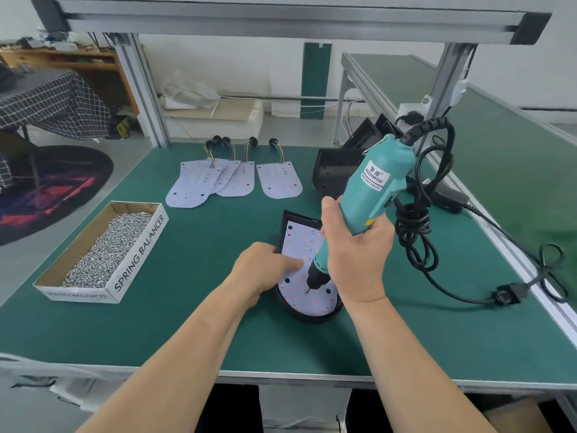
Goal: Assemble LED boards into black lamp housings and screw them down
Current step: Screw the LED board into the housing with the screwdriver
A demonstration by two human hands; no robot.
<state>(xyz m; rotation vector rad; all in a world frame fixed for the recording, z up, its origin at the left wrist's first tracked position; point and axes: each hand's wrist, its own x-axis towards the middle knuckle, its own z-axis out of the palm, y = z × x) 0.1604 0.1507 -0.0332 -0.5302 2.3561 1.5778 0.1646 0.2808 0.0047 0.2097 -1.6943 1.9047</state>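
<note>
The right hand (356, 245) is wrapped around a blue-green screwdriver (374, 185). Its tip touches the white LED board (299, 242), which lies inside a black housing (296, 312) on the green table (203, 245). The left hand (262, 267) presses the board down with a straight finger. A box of screws (103, 251) sits well to the left.
</note>
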